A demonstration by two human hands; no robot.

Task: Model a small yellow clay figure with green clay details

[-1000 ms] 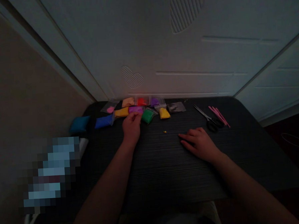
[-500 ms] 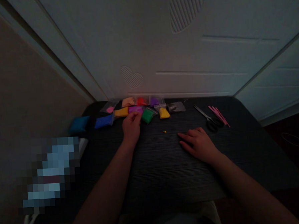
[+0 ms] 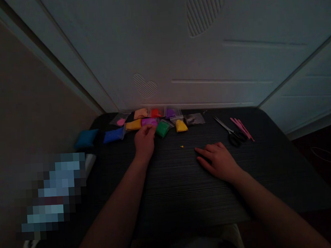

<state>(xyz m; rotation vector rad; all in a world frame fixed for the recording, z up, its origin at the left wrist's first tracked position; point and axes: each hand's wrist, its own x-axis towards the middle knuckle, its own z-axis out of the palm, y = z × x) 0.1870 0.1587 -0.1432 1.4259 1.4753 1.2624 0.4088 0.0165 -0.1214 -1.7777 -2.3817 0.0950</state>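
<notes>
My left hand point(image 3: 144, 143) is at the front edge of a magenta clay packet point(image 3: 149, 122), with its fingers bent and drawn together. What they hold, if anything, is hidden. Just right of those fingers lies a green clay packet point(image 3: 162, 129). On the dark tabletop my right hand point(image 3: 219, 161) rests palm down, index finger and thumb stretched out and apart, with nothing held. Between the two hands sits a tiny yellow piece point(image 3: 182, 146), close to the right index fingertip. Behind it is a yellow clay packet point(image 3: 181, 125).
Other packets lie along the back: blue point(image 3: 113, 135), teal point(image 3: 86, 138), orange point(image 3: 133, 125), peach point(image 3: 140, 113), red point(image 3: 155, 112) and purple point(image 3: 170, 112). Black-handled scissors point(image 3: 232, 135) and pink sticks point(image 3: 242, 129) are at right. A blurred-out device point(image 3: 56, 189) stands left.
Both hands keep nearly the same pose and place. The whole view has shifted very slightly; the packets and the small yellow piece stay where they were on the table.
</notes>
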